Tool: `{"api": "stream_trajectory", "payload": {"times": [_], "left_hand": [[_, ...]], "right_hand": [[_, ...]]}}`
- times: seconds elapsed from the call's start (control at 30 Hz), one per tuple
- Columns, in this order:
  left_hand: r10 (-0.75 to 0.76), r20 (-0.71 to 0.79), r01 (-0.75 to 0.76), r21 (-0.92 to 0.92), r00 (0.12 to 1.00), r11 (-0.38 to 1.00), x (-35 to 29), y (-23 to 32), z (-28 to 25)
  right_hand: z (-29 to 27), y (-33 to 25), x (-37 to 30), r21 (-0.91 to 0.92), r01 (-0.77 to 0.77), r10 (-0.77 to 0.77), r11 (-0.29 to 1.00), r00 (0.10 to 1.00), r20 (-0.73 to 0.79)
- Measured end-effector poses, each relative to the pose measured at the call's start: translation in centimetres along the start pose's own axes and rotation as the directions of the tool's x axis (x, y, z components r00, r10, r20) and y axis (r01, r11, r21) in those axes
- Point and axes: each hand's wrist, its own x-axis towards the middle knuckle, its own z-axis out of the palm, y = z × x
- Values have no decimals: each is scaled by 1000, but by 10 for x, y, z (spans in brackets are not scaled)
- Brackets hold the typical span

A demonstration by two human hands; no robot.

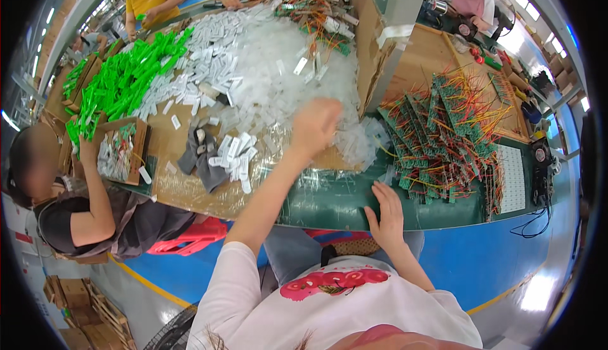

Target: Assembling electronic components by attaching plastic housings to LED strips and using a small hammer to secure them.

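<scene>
My left hand [315, 127] reaches out over a heap of clear plastic pieces [272, 59], its fingers curled in. What they hold, if anything, is hidden. My right hand [386, 214] lies at the near edge of the green table [323, 201], fingers stretched out and apart, holding nothing. Just beyond its fingertips is a small clear piece [387, 174]. To the right, green circuit boards [437, 138] with red and yellow wires stand stacked in leaning rows.
White plastic cases [235, 157] and a grey cloth [201, 163] lie on the left. Bright green pieces [126, 75] are heaped further left, near a co-worker [82, 204]. A cardboard wall [370, 46] and a metal post [396, 21] rise beyond the boards. Others work across the table.
</scene>
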Motion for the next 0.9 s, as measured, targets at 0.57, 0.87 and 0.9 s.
{"api": "stream_trajectory", "payload": {"times": [0.57, 0.87, 0.9], "left_hand": [[-543, 15, 474, 466, 840, 747, 283, -286, 19], [-769, 339, 428, 676, 542, 600, 323, -329, 63], [-746, 359, 404, 668, 561, 625, 326, -328, 65]], "right_hand": [[2, 4, 3, 40, -29, 29, 999, 1000, -1], [6, 8, 6, 16, -14, 14, 1000, 999, 35], [6, 7, 5, 18, -17, 16, 1000, 998, 52]]}}
